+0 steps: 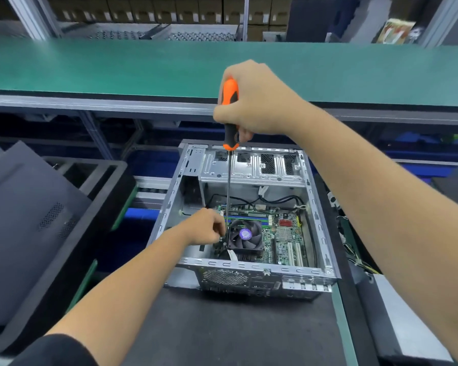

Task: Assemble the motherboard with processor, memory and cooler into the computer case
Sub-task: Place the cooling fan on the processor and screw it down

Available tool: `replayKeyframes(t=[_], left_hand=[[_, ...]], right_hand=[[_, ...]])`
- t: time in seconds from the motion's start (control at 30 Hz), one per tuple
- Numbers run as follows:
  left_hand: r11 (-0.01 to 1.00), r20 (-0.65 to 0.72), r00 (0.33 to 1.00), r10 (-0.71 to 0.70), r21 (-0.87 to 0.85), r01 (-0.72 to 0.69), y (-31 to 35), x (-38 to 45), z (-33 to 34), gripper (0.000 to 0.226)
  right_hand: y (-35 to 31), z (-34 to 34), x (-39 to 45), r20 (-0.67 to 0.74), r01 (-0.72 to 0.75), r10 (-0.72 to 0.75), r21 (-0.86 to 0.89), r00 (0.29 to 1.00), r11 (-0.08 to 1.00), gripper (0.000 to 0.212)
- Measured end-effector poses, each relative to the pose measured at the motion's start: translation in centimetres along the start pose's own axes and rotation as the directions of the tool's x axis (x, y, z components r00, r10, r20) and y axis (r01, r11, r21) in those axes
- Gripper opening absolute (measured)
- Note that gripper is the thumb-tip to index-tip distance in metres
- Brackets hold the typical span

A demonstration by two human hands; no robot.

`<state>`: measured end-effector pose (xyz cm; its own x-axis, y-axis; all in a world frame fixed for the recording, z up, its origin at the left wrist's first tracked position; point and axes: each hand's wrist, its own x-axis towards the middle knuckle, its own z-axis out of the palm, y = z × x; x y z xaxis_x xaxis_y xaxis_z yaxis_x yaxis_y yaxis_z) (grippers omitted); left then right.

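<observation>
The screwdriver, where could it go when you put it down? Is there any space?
The black mat in front of the computer case is bare, and so is the long green bench behind it. Inside the case it is crowded: motherboard, cooler fan, cables, and the left hand beside the fan.

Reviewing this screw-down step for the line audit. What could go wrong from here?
1. The long orange-and-black screwdriver is held high by the right hand; its thin shaft could slip onto the green motherboard.
2. The left hand has its fingers at the tip, beside the black cooler fan; a slip might jab them.
3. A dropped screw could vanish inside the open grey metal case.
</observation>
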<state>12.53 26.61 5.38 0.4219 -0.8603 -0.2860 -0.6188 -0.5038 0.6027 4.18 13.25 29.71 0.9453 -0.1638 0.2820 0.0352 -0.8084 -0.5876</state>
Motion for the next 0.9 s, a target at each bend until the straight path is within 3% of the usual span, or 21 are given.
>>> replayKeyframes(t=[0.1,0.23,0.47,0.9], left_hand=[[0.991,0.073,0.997,-0.003,0.132,-0.007,-0.5,0.2,0.4,0.003],[0.975,0.077,0.997,-0.010,0.221,-0.008,-0.4,0.4,0.6,0.024],[0.971,0.088,0.996,0.013,0.237,-0.034,0.3,0.5,0.7,0.019],[0.996,0.051,0.999,0.015,0.088,-0.020,0.1,0.5,0.7,0.010]], right_hand=[[0.2,0.6,0.0,0.015,-0.006,0.006,0.015,1.000,1.000,0.026],[0.5,1.2,-0.3,0.037,-0.024,0.022,0.042,0.999,0.999,0.023],[1.0,1.2,-0.7,0.048,-0.035,0.032,0.059,0.998,0.998,0.023],[0.7,0.8,-0.5,0.067,-0.026,0.023,0.040,0.998,0.999,0.017]])
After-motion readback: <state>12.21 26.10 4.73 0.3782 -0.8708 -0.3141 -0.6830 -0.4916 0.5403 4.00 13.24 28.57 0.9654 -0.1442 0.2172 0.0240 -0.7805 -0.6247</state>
